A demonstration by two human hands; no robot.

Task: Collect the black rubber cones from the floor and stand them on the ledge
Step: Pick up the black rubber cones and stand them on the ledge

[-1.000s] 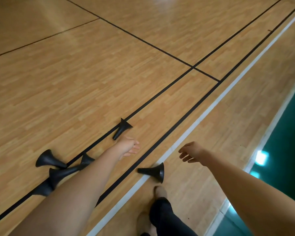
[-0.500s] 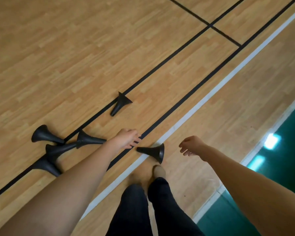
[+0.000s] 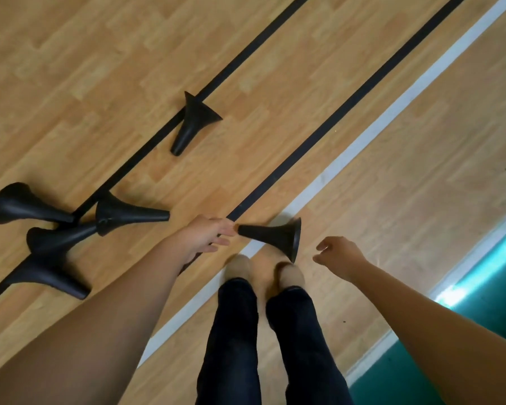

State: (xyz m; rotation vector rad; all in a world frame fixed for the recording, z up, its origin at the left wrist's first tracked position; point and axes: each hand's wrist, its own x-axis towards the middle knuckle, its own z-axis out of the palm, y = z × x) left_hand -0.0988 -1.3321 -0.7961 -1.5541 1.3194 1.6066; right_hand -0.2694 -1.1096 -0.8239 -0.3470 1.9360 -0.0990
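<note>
Several black rubber cones lie tipped over on the wooden gym floor. The nearest cone (image 3: 275,235) lies on its side across the white line, narrow tip pointing left. My left hand (image 3: 208,236) reaches down with relaxed fingers, its fingertips right at that tip; I cannot tell whether they touch it. My right hand (image 3: 338,254) hovers just right of the cone's wide base, fingers loosely curled and holding nothing. Another cone (image 3: 192,121) lies farther off on a black line. A cluster of cones (image 3: 70,226) lies at the left. No ledge is in view.
My two legs in dark trousers (image 3: 263,331) and light shoes (image 3: 238,266) stand just below the nearest cone. Black and white court lines run diagonally across the floor. A green surface (image 3: 479,287) borders the wood at the right.
The view has dropped closer to the floor. My left hand moved right and down to the nearest cone's tip. My right hand has come closer to that cone's base.
</note>
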